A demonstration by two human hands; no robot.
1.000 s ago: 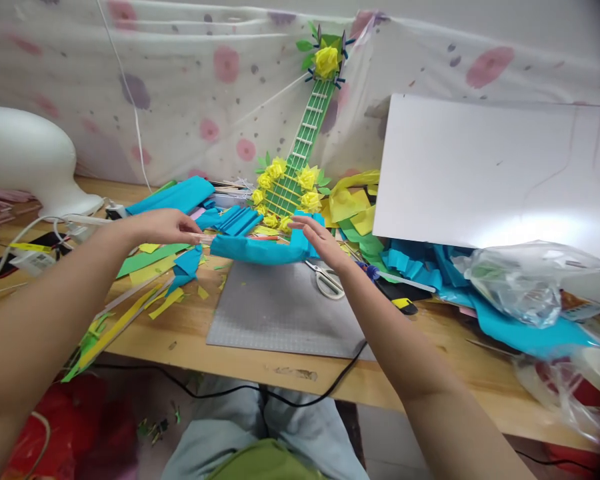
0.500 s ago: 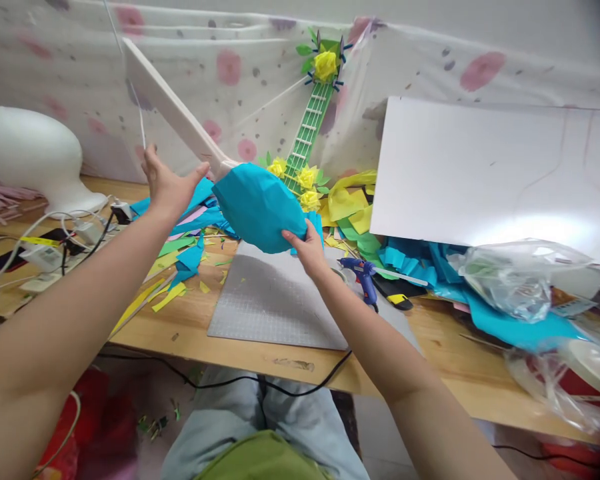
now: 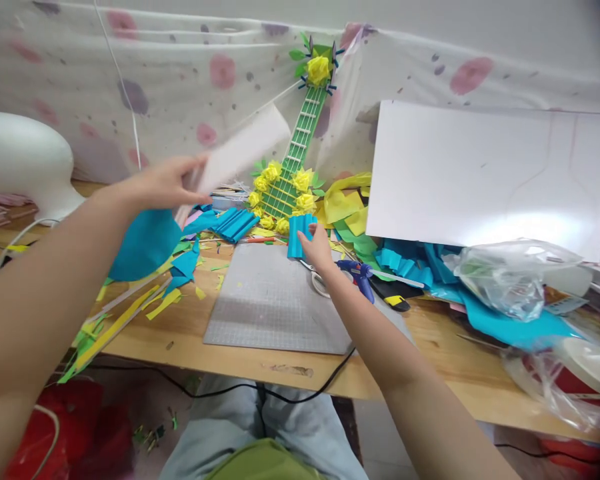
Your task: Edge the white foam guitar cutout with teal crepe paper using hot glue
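My left hand (image 3: 167, 183) grips the pale neck of a guitar-shaped model (image 3: 245, 150), thumb below and fingers over the top. The neck is blurred and points up to the right. Its rounded body, covered in blue paper, hangs at the lower left, partly behind my left forearm. My right hand (image 3: 319, 250) is at the right edge of a folded piece of blue crepe paper (image 3: 296, 237) at the back of the grey cutting mat (image 3: 275, 307). Its thumb and finger look apart. Below that hand lie scissors (image 3: 321, 285), partly hidden by my wrist.
A green guitar model with yellow paper flowers (image 3: 300, 143) leans at the back. Right of my hand lie a blue glue gun (image 3: 364, 283) and a black-and-yellow cutter (image 3: 395, 300). A white board (image 3: 455, 173) stands at the right, a white foam head (image 3: 25, 160) at the left.
The blue-bodied model has swung to the left and turned, its neck now pointing right. My right hand has left its body and is at the crepe paper; my left hand has closed on the neck.
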